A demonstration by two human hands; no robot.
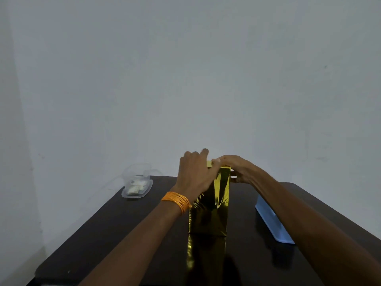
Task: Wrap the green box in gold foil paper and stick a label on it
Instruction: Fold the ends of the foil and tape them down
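Observation:
A tall box covered in gold foil paper [212, 211] stands upright on the dark table [123, 234]; no green shows. My left hand [192, 176], with an orange thread band on the wrist, lies over the box's top left edge, fingers pressing the foil down. My right hand [235, 168] grips the top right corner, pinching the foil there. The top face of the box is mostly hidden by both hands. No label is visible on the foil.
A clear plastic container [137, 182] with small paper pieces inside sits at the table's far left corner. A light blue tray [272, 221] lies to the right, partly under my right forearm. A pale wall stands close behind the table.

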